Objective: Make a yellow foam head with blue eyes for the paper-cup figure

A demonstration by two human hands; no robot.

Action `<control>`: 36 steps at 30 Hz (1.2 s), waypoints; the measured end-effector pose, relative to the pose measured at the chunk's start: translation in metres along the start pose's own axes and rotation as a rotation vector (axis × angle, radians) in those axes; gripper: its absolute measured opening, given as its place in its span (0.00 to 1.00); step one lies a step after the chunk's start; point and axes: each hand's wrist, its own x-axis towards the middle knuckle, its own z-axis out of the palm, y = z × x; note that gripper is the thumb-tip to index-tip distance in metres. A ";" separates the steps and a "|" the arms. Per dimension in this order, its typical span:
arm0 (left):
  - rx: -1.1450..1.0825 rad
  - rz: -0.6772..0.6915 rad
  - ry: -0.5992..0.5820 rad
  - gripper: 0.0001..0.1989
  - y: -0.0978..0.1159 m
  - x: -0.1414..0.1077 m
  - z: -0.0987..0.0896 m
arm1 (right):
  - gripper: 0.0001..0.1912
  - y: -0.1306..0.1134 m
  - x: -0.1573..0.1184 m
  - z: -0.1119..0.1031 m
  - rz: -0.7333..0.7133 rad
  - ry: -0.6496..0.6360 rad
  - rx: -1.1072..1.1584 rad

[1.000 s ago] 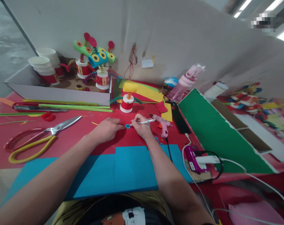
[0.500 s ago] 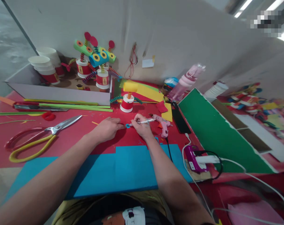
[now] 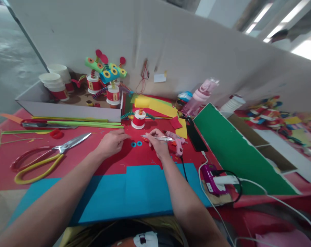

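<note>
Two small blue paper discs with dark centres, the left disc (image 3: 133, 144) and the right disc (image 3: 139, 143), lie side by side on the red tabletop. Just left of them my left hand (image 3: 112, 143) rests empty, its forefinger stretched towards them. A pen (image 3: 162, 138) is gripped in my right hand (image 3: 157, 142), to the right of the discs, its tip apart from them. Behind the discs stands a red-and-white paper cup figure (image 3: 138, 120) with a yellow paper tube head (image 3: 142, 103) and folded green paper arms. Beyond the pen lies a pink glue gun (image 3: 178, 144).
Large scissors (image 3: 60, 149) lie at left, near paper strips (image 3: 86, 124). A box (image 3: 68, 112) at the back holds cups and finished figures. Blue sheets (image 3: 145, 192) cover the front edge. On the right are a phone (image 3: 197, 135), a purple power strip (image 3: 212, 180) and a green board (image 3: 237, 154).
My right hand has lifted the pen away from the blue discs, and my left hand has drawn back leftward. Both discs now show uncovered. The view has tilted slightly upward.
</note>
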 end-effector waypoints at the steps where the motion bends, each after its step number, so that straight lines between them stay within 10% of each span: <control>1: -0.001 -0.002 0.000 0.22 0.000 0.000 0.000 | 0.15 -0.001 -0.001 0.000 0.008 -0.010 -0.005; 10: 0.015 0.126 -0.344 0.23 0.019 -0.005 -0.024 | 0.14 0.001 -0.003 0.007 0.027 -0.070 0.031; 36: 0.107 0.024 -0.410 0.27 0.005 -0.006 -0.020 | 0.13 0.015 -0.007 0.020 -0.100 -0.118 -0.218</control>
